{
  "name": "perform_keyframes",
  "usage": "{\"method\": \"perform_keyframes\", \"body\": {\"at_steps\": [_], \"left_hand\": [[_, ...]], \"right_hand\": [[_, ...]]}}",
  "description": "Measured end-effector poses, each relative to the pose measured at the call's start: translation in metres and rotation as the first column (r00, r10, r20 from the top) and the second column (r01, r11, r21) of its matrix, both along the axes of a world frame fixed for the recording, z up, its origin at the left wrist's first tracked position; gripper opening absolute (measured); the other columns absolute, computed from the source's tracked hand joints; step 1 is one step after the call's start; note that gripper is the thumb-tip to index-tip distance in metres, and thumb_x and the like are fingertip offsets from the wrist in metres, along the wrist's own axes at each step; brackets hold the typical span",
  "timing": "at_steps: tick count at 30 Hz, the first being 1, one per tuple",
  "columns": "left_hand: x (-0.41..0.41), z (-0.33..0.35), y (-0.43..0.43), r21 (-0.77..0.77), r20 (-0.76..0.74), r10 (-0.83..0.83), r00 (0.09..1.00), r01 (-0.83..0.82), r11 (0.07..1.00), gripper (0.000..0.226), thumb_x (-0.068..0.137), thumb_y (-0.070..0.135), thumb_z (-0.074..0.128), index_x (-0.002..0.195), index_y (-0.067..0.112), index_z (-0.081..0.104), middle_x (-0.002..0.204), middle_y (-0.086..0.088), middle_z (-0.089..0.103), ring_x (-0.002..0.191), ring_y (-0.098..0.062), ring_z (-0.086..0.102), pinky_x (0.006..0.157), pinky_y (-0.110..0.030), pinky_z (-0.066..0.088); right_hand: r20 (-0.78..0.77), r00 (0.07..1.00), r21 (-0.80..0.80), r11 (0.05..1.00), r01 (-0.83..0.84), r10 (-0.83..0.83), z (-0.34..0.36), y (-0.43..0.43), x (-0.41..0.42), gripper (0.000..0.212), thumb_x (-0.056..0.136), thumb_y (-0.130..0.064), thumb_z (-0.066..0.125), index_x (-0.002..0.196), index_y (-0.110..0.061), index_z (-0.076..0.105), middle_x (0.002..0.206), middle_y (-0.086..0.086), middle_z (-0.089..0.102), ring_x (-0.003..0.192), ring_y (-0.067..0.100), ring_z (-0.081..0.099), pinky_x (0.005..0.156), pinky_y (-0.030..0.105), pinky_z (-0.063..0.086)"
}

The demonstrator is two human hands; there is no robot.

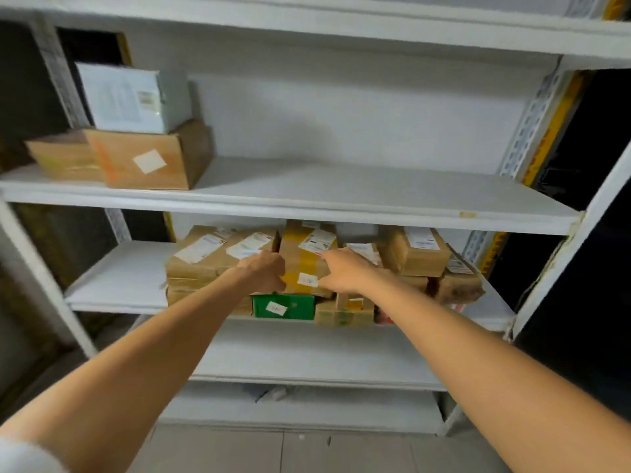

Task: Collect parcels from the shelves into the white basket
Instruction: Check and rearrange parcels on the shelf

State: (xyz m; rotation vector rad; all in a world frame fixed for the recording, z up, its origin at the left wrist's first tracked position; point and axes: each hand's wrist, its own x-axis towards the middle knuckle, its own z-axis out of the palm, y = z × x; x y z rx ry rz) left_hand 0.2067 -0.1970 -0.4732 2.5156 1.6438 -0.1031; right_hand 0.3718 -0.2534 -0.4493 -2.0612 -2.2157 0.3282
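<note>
A parcel storeroom: white metal shelving point(307, 203) with slotted uprights carries cardboard parcels point(218, 257) bearing printed shipping labels point(317, 242) (several stacked), above a grey tiled floor point(307, 452).

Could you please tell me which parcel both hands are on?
The yellow-taped box, standing on the green box: the left hand and right hand grip its two sides.

Single head-worn view. Camera stood in front of white shelving unit point(341, 206), faced forward and slightly down at it. Near: left hand point(264, 273) and right hand point(345, 271) both reached yellow-taped parcel point(305, 264) on unit's middle shelf, frame centre. Wide lens bowed unit's boards. Tiled floor point(341, 452) showed below unit.
</note>
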Motion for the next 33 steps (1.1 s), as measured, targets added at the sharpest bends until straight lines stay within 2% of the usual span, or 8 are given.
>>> {"method": "perform_keyframes", "body": {"at_steps": [4, 6, 9, 14, 19, 24, 29, 33], "left_hand": [[-0.064, -0.004, 0.018, 0.003, -0.012, 0.065, 0.998, -0.065, 0.998, 0.036, 0.091, 0.031, 0.060, 0.125, 0.020, 0.057, 0.123, -0.004, 0.058, 0.096, -0.018, 0.054, 0.074, -0.025, 0.044], [-0.095, -0.008, 0.030, -0.003, -0.004, 0.100, 0.995, -0.100, 0.995, 0.038, 0.089, 0.032, 0.062, 0.125, 0.020, 0.057, 0.121, -0.005, 0.058, 0.099, -0.020, 0.056, 0.077, -0.026, 0.046], [-0.136, -0.014, 0.048, -0.016, -0.039, 0.152, 0.988, -0.153, 0.988, 0.038, 0.089, 0.036, 0.063, 0.122, 0.019, 0.059, 0.119, -0.007, 0.060, 0.101, -0.023, 0.058, 0.082, -0.030, 0.050], [-0.185, -0.022, 0.082, -0.044, -0.051, 0.212, 0.976, -0.214, 0.976, 0.035, 0.091, 0.031, 0.060, 0.123, 0.017, 0.060, 0.117, -0.008, 0.059, 0.087, -0.019, 0.053, 0.071, -0.024, 0.044], [-0.204, -0.025, 0.116, -0.053, -0.034, 0.211, 0.977, -0.212, 0.976, 0.036, 0.092, 0.029, 0.061, 0.126, 0.018, 0.059, 0.118, -0.007, 0.059, 0.091, -0.021, 0.058, 0.070, -0.024, 0.045], [-0.211, -0.030, 0.156, -0.039, 0.001, 0.259, 0.966, -0.259, 0.965, 0.037, 0.091, 0.030, 0.063, 0.125, 0.016, 0.059, 0.119, -0.007, 0.061, 0.095, -0.023, 0.061, 0.073, -0.026, 0.048], [-0.214, -0.034, 0.189, -0.020, 0.027, 0.286, 0.958, -0.285, 0.958, 0.038, 0.091, 0.033, 0.063, 0.125, 0.017, 0.059, 0.124, -0.007, 0.060, 0.106, -0.025, 0.060, 0.080, -0.029, 0.048], [-0.223, -0.037, 0.208, -0.030, 0.037, 0.316, 0.948, -0.316, 0.948, 0.044, 0.089, 0.034, 0.064, 0.129, 0.018, 0.056, 0.127, -0.006, 0.059, 0.108, -0.025, 0.059, 0.079, -0.028, 0.046]], "right_hand": [[-0.022, 0.996, -0.004, 0.996, -0.091, 0.091, -0.004, 0.031, -0.061, 0.044, 0.090, -0.021, 0.061, 0.131, -0.010, 0.052, 0.124, 0.009, 0.058, 0.107, 0.024, 0.058, 0.089, 0.038, 0.052], [-0.028, 0.994, -0.008, 0.994, -0.110, 0.110, -0.007, 0.049, -0.090, 0.040, 0.089, -0.020, 0.062, 0.127, -0.011, 0.054, 0.120, 0.008, 0.058, 0.102, 0.022, 0.059, 0.085, 0.035, 0.053], [-0.017, 0.991, -0.005, 0.991, -0.134, 0.133, -0.018, 0.075, -0.130, 0.043, 0.088, -0.023, 0.062, 0.128, -0.012, 0.053, 0.119, 0.007, 0.059, 0.099, 0.021, 0.059, 0.084, 0.038, 0.054], [-0.019, 0.985, -0.043, 0.984, -0.175, 0.174, -0.036, 0.110, -0.174, 0.043, 0.089, -0.020, 0.060, 0.131, -0.011, 0.051, 0.120, 0.006, 0.057, 0.098, 0.019, 0.058, 0.080, 0.033, 0.054], [-0.013, 0.983, -0.065, 0.981, -0.182, 0.181, -0.041, 0.155, -0.190, 0.050, 0.089, -0.022, 0.061, 0.136, -0.012, 0.047, 0.132, 0.009, 0.053, 0.112, 0.024, 0.056, 0.091, 0.038, 0.051], [-0.049, 0.979, -0.065, 0.977, -0.203, 0.200, -0.043, 0.201, -0.192, 0.052, 0.089, -0.019, 0.061, 0.137, -0.010, 0.046, 0.133, 0.009, 0.050, 0.111, 0.023, 0.055, 0.080, 0.027, 0.044], [-0.031, 0.978, -0.043, 0.977, -0.208, 0.207, -0.055, 0.242, -0.185, 0.054, 0.089, -0.022, 0.062, 0.139, -0.014, 0.045, 0.136, 0.006, 0.050, 0.117, 0.022, 0.053, 0.081, 0.025, 0.042], [0.027, 0.969, -0.104, 0.964, -0.243, 0.247, -0.064, 0.259, -0.186, 0.052, 0.088, -0.023, 0.061, 0.138, -0.014, 0.047, 0.135, 0.006, 0.050, 0.115, 0.023, 0.053, 0.091, 0.034, 0.050]]}}
